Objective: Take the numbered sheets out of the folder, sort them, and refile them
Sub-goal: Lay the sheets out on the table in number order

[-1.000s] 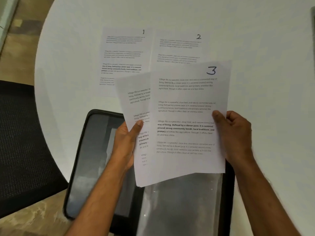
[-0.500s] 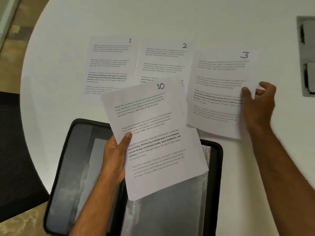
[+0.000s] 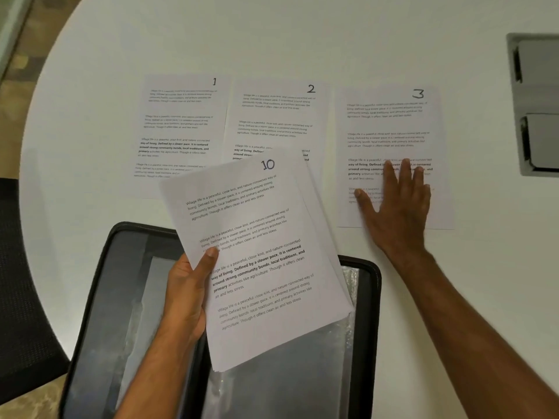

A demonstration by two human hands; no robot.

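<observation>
white round surface (image 3: 302, 31), wood floor (image 3: 45, 28) far left. open folder (image 3: 99, 297) under the left hand (image 3: 184, 294), which grips the stack (image 3: 266, 267), sheet 10 on top. sheet 3 (image 3: 390, 125), airborne before, now lies flat under the right hand's (image 3: 396, 201) straight fingers. sheet 2 (image 3: 278, 116) partly hidden.

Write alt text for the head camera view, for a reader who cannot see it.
The left hand holds a stack of sheets, page 10 on top, above an open black folder, while the right hand presses flat on sheet 3. Sheet 1, sheet 2 and sheet 3 lie in a row on the white table.
</observation>
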